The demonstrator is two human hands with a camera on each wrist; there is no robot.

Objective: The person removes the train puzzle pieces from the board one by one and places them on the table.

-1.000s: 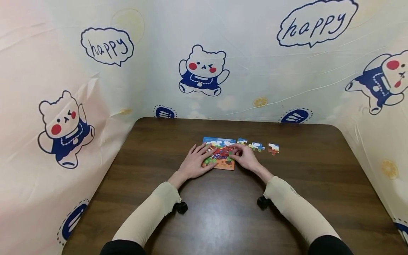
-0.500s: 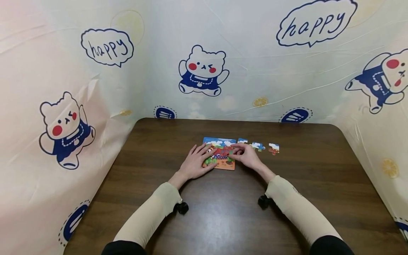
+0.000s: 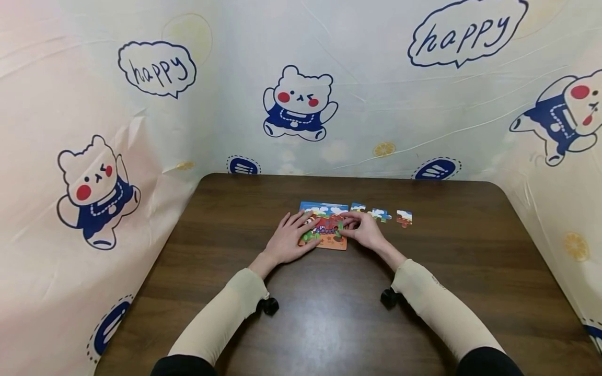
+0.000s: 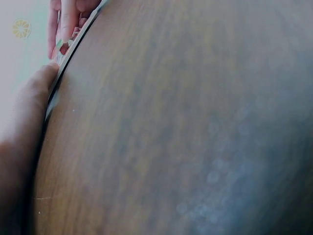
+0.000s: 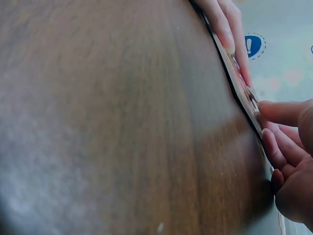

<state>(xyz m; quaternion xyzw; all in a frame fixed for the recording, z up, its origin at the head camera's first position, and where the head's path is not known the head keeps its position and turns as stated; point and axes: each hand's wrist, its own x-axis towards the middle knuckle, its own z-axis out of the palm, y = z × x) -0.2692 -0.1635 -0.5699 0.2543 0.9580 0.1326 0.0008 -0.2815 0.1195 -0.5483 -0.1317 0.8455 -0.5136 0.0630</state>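
A colourful jigsaw puzzle in a flat board lies on the table, blue sky along its top and orange ground at the bottom. My left hand rests on its left side, fingers spread and straight. At the right edge, my right hand pinches a small puzzle piece between thumb and fingertips, low over the board. That piece is mostly hidden by the fingers. In the left wrist view, some red and green shows under the right fingertips.
Several loose puzzle pieces lie right of the board: one close to its corner, a cloud piece beyond it, and a red and white piece farthest right. A printed cloth hangs behind the brown table.
My right fingertips have shifted very slightly at the board's right side, with a bit more green showing by the thumb. The left hand stays in place.
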